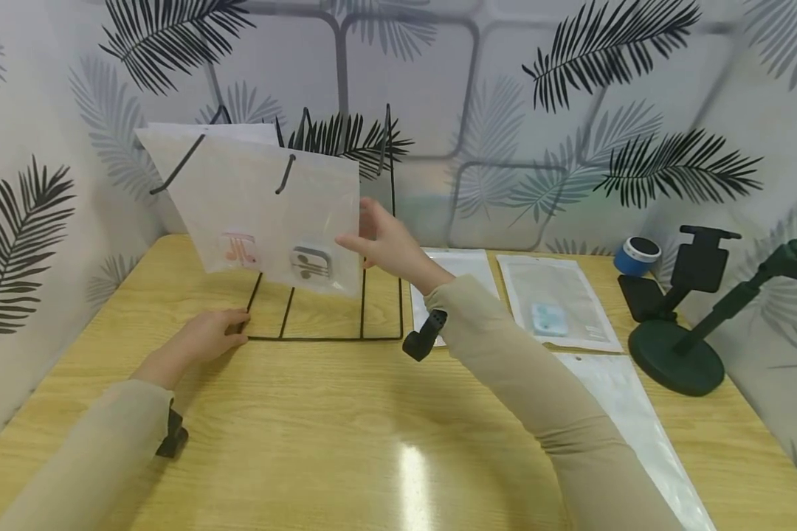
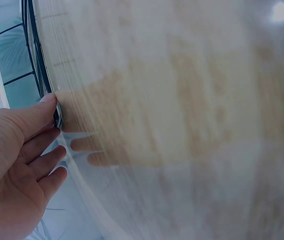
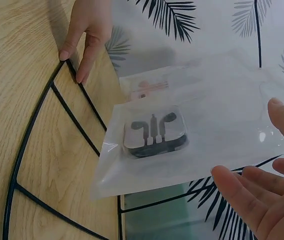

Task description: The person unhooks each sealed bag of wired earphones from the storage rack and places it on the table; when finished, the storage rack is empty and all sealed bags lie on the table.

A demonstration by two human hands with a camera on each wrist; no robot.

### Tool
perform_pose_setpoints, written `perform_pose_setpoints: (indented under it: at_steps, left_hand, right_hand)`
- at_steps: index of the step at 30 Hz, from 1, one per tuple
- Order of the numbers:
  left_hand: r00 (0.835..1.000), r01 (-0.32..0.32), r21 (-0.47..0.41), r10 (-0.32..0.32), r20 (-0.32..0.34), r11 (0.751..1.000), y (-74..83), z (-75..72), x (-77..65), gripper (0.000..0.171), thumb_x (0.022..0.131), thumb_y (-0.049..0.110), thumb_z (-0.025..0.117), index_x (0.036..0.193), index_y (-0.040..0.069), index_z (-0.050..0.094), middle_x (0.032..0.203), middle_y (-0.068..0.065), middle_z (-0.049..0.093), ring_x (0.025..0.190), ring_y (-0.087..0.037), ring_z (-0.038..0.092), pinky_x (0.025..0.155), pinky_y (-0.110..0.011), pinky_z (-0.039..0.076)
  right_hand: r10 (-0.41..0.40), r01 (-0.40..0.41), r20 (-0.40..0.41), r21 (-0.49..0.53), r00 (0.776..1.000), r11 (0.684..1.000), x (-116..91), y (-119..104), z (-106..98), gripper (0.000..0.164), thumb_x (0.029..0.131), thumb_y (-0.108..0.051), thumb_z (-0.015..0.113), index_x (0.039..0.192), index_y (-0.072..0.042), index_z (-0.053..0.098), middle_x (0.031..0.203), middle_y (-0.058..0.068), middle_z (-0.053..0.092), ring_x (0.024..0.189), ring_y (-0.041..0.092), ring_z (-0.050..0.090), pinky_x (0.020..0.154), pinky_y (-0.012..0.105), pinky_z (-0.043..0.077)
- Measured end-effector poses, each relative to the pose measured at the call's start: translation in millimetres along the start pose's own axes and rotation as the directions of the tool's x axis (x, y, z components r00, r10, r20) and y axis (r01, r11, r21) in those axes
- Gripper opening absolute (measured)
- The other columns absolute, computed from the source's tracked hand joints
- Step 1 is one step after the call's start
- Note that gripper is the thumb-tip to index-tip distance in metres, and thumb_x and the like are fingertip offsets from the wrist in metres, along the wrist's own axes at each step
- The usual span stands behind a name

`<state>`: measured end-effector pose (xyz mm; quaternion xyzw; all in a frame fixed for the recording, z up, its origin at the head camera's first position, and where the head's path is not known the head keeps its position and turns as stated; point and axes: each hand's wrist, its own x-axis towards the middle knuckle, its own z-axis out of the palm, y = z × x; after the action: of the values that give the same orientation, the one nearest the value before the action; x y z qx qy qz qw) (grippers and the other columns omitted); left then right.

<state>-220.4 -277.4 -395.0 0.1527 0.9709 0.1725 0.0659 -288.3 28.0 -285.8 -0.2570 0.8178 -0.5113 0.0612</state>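
Observation:
A black wire display rack (image 1: 325, 339) stands on the table, with clear white plastic bags hanging on its hooks. The front bag (image 1: 319, 199) holds earphones in a dark-edged case (image 3: 154, 132). Beside it hangs a bag with a pink earphone case (image 1: 239, 251). My left hand (image 1: 206, 339) pinches the front left corner of the rack's base between thumb and fingers. Up at the right edge of the front bag is my right hand (image 1: 395, 247). In the right wrist view its thumb and fingers are spread apart around that edge, not closed on it.
To the right, a bag with a light blue item (image 1: 558, 295) lies flat, near another bag (image 1: 471, 262) and a long white bag (image 1: 614, 391) partly under my right sleeve. Farther right stand a dark green holder (image 1: 677, 361), a phone (image 1: 640, 296) and a blue jar (image 1: 637, 256).

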Motion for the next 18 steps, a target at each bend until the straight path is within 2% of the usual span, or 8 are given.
perform_pose_setpoints:
  at_steps: [6,9,15,18]
  left_hand:
    - [1.0,-0.007,-0.008,0.007,0.004,1.0,-0.6,1.5,0.9,0.046,0.09,0.011,0.06,0.128,-0.011,0.046,0.131,-0.031,0.042,0.117,-0.049,0.039,0.095,-0.058,0.034]
    - [1.0,-0.013,-0.007,0.013,-0.001,1.0,-0.6,1.9,1.3,0.046,0.09,0.011,0.06,0.128,-0.011,0.047,0.13,-0.031,0.043,0.117,-0.049,0.04,0.095,-0.058,0.034]
    - [1.0,-0.015,0.001,0.015,-0.007,1.0,-2.9,2.8,2.1,0.046,0.089,0.011,0.06,0.127,-0.011,0.047,0.129,-0.031,0.043,0.116,-0.049,0.04,0.095,-0.058,0.034]
    - [1.0,-0.01,0.006,0.01,-0.005,1.0,-3.1,2.8,2.0,0.046,0.09,0.012,0.06,0.128,-0.011,0.047,0.129,-0.031,0.043,0.116,-0.049,0.04,0.095,-0.058,0.034]
  right_hand:
    - [-0.005,0.007,-0.033,0.038,0.999,0.999,8.3,1.9,8.9,0.052,0.09,-0.027,0.061,0.136,-0.012,0.039,0.111,0.01,0.06,0.082,0.019,0.06,0.059,0.034,0.054]
    - [-0.011,0.015,-0.039,0.092,0.999,0.996,9.3,2.7,10.1,0.045,0.093,-0.023,0.057,0.134,-0.012,0.043,0.111,0.011,0.061,0.082,0.02,0.061,0.06,0.036,0.055]
    - [0.002,0.004,-0.042,0.14,0.999,0.99,9.5,3.2,10.6,0.038,0.095,-0.018,0.052,0.131,-0.007,0.049,0.121,0.01,0.057,0.097,0.018,0.059,0.063,0.032,0.055]
    - [0.009,-0.001,-0.064,0.131,0.998,0.991,8.0,2.9,10.5,0.034,0.096,-0.016,0.05,0.128,-0.004,0.052,0.119,0.011,0.058,0.089,0.02,0.062,0.064,0.032,0.055]
